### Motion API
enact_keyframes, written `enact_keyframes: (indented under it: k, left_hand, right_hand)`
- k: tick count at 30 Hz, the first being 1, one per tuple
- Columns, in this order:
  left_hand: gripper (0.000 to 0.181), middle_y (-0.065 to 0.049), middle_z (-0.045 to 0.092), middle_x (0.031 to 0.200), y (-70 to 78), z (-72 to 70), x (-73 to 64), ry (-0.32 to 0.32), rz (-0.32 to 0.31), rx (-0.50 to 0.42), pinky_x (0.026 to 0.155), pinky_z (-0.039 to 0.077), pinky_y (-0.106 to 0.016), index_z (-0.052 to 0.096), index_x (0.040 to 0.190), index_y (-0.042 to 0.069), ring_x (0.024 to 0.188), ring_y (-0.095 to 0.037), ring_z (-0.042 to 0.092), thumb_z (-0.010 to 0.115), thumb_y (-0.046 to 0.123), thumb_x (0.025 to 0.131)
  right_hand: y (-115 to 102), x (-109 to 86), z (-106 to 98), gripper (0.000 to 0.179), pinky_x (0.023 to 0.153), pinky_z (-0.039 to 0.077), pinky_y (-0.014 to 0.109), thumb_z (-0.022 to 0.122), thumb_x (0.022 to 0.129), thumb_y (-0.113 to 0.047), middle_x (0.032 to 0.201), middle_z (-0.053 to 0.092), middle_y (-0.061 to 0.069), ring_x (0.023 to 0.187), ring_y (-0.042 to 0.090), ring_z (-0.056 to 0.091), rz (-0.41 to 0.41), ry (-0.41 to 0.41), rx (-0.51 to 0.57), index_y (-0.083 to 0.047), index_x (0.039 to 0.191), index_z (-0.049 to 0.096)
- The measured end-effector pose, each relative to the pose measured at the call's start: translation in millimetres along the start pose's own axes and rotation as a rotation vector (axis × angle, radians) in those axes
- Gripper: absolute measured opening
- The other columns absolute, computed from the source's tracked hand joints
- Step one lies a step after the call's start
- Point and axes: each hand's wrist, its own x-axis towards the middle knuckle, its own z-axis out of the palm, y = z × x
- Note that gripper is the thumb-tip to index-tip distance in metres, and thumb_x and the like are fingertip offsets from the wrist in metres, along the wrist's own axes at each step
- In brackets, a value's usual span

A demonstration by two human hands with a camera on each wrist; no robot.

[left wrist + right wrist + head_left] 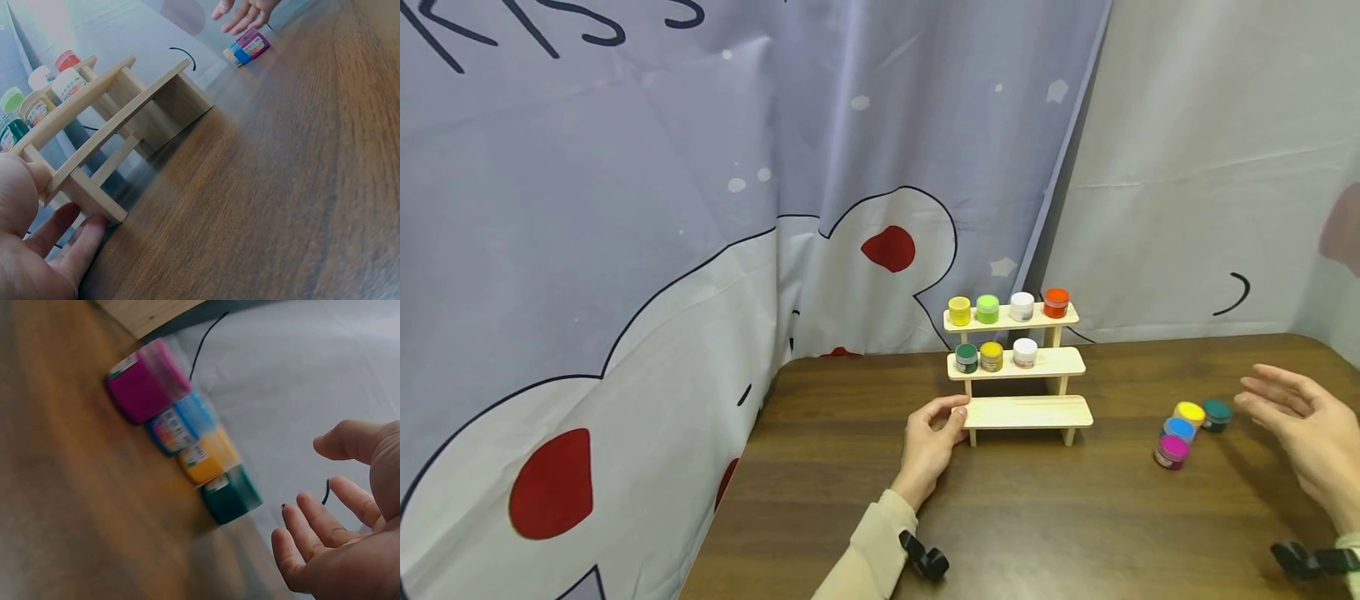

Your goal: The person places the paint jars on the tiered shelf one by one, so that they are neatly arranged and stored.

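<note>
A three-step wooden display stand [1028, 412] stands on the table. My left hand [931, 442] holds the left end of its lowest step; in the left wrist view the thumb lies at the step and the fingers [87, 247] reach beneath, by the leg. Several small paint jars, among them a red jar [1056, 303], line the top step. On the middle step are a dark green jar [966, 358], an ochre jar [992, 357] and a white jar [1024, 352]. My right hand [1303, 429] hovers, fingers extended and holding nothing, right of a loose teal jar [1217, 415].
Beside the teal jar, a yellow jar [1189, 413], a blue jar [1178, 430] and a magenta jar [1172, 452] stand close together on the brown table [1037, 525]. A printed curtain [865, 150] hangs behind the table's back edge.
</note>
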Motion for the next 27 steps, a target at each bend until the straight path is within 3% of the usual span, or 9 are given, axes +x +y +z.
enact_keyframes:
  k: [5,9,15,22,27]
  left_hand:
    - [0.019,-0.011,0.075,0.129,-0.7,-0.7,-0.7,0.000,-0.003,0.007,0.095,0.068,-0.042,0.083,0.125,0.009,0.108,-0.021,0.077,0.074,0.010,0.108]
    - [0.019,-0.011,0.075,0.129,-0.4,-0.6,-0.2,-0.004,-0.002,0.003,0.095,0.067,-0.043,0.083,0.125,0.009,0.108,-0.021,0.077,0.074,0.009,0.108]
    - [0.019,-0.011,0.074,0.129,1.1,-0.6,1.1,0.004,0.003,0.006,0.095,0.068,-0.043,0.084,0.125,0.010,0.108,-0.022,0.077,0.074,0.009,0.108]
    - [0.019,-0.011,0.074,0.130,1.4,0.1,1.7,-0.002,-0.003,0.002,0.095,0.068,-0.041,0.084,0.125,0.010,0.109,-0.022,0.077,0.074,0.010,0.108]
    - [0.019,-0.011,0.074,0.130,1.2,-1.2,0.8,0.001,-0.006,0.005,0.094,0.068,-0.041,0.084,0.125,0.010,0.109,-0.022,0.077,0.075,0.010,0.108]
  right_hand:
    - [11.4,-5.0,1.4,0.053,0.074,0.058,0.009,0.076,0.105,0.000,0.118,0.069,-0.032,0.098,-0.014,0.067,0.061,0.001,-0.045,-0.037,0.139,0.062]
    - [19.0,-6.8,0.3,0.055,0.076,0.055,0.004,0.077,0.106,-0.009,0.118,0.064,-0.037,0.098,-0.018,0.062,0.088,-0.007,-0.165,-0.035,0.152,0.059]
    - [27.9,-8.2,3.8,0.070,0.078,0.046,-0.003,0.076,0.109,-0.021,0.120,0.051,-0.040,0.101,-0.024,0.051,0.083,-0.028,-0.329,-0.015,0.171,0.043]
    - [33.5,-9.0,4.9,0.077,0.077,0.044,-0.003,0.076,0.109,-0.030,0.129,0.050,-0.032,0.102,-0.022,0.045,0.099,-0.031,-0.413,-0.005,0.171,0.039]
    - [36.0,-8.1,7.6,0.076,0.076,0.047,-0.001,0.077,0.109,-0.029,0.124,0.049,-0.033,0.102,-0.021,0.046,0.086,-0.042,-0.436,0.004,0.167,0.040]
